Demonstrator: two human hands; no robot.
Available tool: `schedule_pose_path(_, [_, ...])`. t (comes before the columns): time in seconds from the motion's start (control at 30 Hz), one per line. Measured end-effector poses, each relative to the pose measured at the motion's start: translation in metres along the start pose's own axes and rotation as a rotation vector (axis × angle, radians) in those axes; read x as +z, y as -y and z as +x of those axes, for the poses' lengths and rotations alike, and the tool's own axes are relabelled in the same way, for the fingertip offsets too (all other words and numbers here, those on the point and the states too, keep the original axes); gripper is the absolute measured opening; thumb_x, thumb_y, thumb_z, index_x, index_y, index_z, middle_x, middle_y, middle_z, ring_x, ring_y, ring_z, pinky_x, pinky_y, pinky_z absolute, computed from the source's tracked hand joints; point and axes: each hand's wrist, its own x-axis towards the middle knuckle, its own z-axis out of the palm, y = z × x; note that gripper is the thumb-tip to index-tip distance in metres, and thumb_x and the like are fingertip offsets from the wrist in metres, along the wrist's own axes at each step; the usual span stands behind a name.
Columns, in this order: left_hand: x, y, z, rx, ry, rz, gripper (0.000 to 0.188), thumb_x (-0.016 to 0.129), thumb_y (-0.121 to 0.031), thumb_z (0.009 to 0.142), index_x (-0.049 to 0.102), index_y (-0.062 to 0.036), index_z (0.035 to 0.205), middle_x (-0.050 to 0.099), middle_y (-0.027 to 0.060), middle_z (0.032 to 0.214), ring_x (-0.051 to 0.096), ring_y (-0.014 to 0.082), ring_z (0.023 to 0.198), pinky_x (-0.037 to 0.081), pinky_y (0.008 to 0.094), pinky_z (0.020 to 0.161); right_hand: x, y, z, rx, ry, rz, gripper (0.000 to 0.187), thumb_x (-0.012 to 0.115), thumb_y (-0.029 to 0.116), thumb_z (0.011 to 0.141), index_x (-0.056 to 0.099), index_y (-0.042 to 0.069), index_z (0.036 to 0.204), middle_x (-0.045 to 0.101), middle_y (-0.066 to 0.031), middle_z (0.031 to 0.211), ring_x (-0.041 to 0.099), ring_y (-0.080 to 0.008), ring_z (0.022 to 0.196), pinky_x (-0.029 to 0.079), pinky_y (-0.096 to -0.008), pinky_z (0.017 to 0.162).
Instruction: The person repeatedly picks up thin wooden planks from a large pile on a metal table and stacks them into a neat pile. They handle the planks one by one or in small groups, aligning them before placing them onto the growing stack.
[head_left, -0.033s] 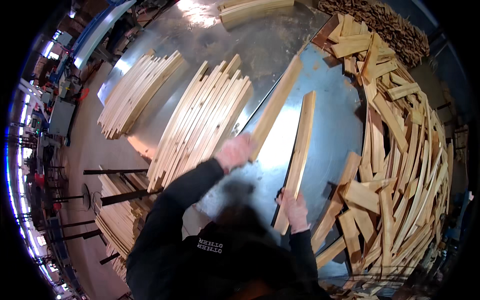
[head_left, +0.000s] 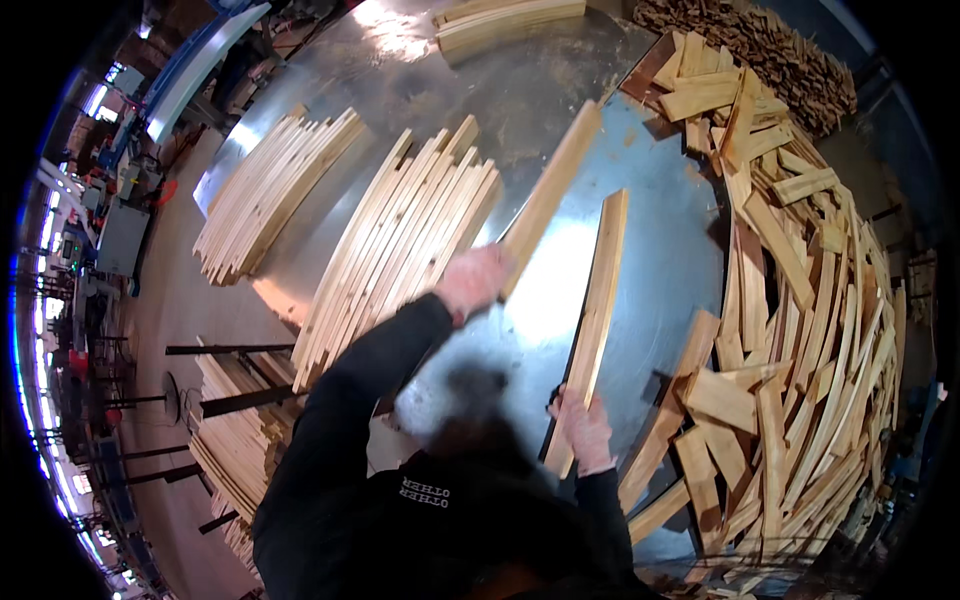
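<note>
My left hand (head_left: pixel 472 280) is closed on the near end of a long wooden slat (head_left: pixel 553 195), which slants away to the right above the metal table (head_left: pixel 650 250). With my right hand (head_left: pixel 584 436), lower and to the right, I grip a second, slightly curved slat (head_left: pixel 598 310) near its lower end; that one points away from me. Directly left of my left hand lies a row of pale slats (head_left: pixel 400 240) set side by side, their far ends uneven. My left fingertips are partly hidden.
Another row of slats (head_left: pixel 275 195) lies farther left, and more curved pieces (head_left: pixel 510 25) sit at the far edge. Along the right side spreads a large jumbled heap of wood pieces (head_left: pixel 800 400). Dark metal bars (head_left: pixel 250 398) and stacked slats (head_left: pixel 235 450) stand at the lower left.
My left hand has moved slightly away from me with its slat. The slat in my right hand sits slightly lower in the picture. Both hands keep their hold.
</note>
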Motion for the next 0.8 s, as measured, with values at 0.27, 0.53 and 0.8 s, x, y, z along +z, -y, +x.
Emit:
schedule_pose_path(0.27, [-0.069,-0.005,0.200,-0.201,-0.380,-0.290,0.066,0.052,-0.055,0.094,0.054,-0.0043,0.136,0.063,0.0210,0.124,0.062,0.0380,0.116,0.047,0.0471,0.099,0.000,-0.001,0.025,-0.273,0.070,-0.072,0.057,0.066,0.017,0.094,0.039,0.001,0.141,0.065,-0.0111,0.104,0.065,-0.0193,0.090,0.056,-0.0357,0.083])
schedule_pose_path(0.53, [0.060,-0.076,-0.027,-0.341,0.624,-1.795,0.067,0.068,-0.050,0.089,0.049,-0.0039,0.133,0.064,0.0139,0.114,0.067,0.0248,0.093,0.055,0.0398,0.086,-0.017,0.109,0.004,-0.671,0.124,-0.984,0.068,0.065,0.035,0.093,0.040,0.003,0.148,0.052,-0.0224,0.141,0.056,-0.0401,0.124,0.044,-0.0432,0.107])
schedule_pose_path(0.8, [0.022,-0.044,-0.121,-0.289,0.354,-2.113,0.091,0.027,-0.081,0.088,0.047,-0.0065,0.136,0.064,0.0175,0.105,0.067,0.0274,0.082,0.058,0.0430,0.076,-0.106,0.138,-0.024,-1.160,0.157,-1.578,0.087,0.078,0.041,0.080,0.040,0.006,0.150,0.053,-0.0215,0.140,0.050,-0.0387,0.129,0.040,-0.0459,0.109])
